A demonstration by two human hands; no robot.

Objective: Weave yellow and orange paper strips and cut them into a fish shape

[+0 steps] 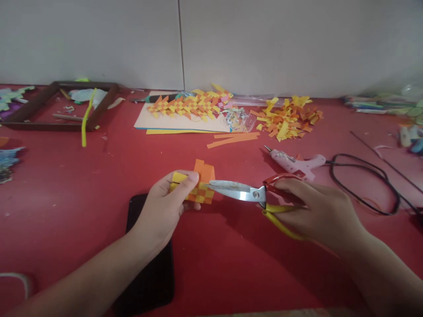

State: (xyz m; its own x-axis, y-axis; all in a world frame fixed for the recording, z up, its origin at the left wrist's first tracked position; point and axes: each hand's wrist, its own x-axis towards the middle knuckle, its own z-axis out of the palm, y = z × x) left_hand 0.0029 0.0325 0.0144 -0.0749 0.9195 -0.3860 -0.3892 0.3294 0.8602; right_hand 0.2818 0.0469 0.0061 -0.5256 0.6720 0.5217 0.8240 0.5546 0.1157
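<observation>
While in left hand (169,201), paper (203,193) by scissors (241,191).

Worktop (214,268): we see it red | far left: brown frame (46,127), lying flat | far middle: we note stacked sheets (175,125), orange strips (236,139) just in front | right of those: heaped yellow-and-orange paper clippings (284,122) | nearer, right: pink glue gun (302,165), black cord (329,162) looped beside it | near, left of middle: black phone (152,278)
</observation>
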